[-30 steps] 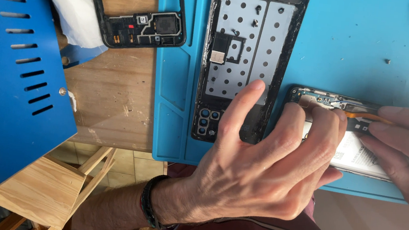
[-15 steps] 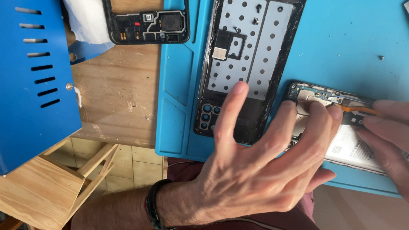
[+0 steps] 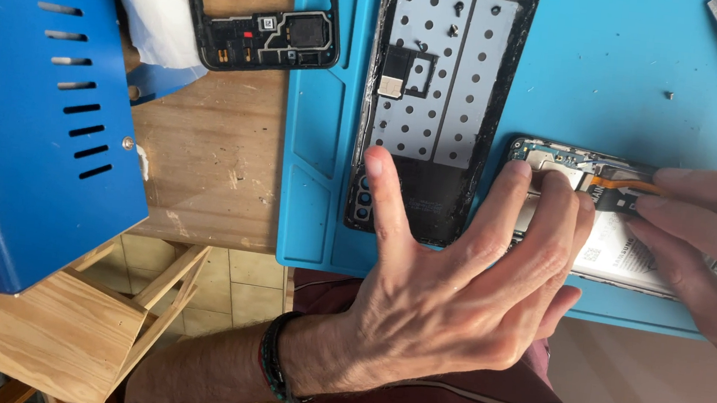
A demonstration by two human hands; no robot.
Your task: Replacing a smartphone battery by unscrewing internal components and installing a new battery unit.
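Barely shifted: our left hand still pins the fragile phone flat near the mat's front edge, fingers spread; right hand pinches a thin tool.

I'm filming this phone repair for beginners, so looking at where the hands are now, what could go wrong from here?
The right hand works a thin tool at the orange flex cable on the opened phone; a slip could tear it. The tip sits beside the battery, which it might puncture. Tiny loose screws lie on the blue mat; the left hand could sweep them away.
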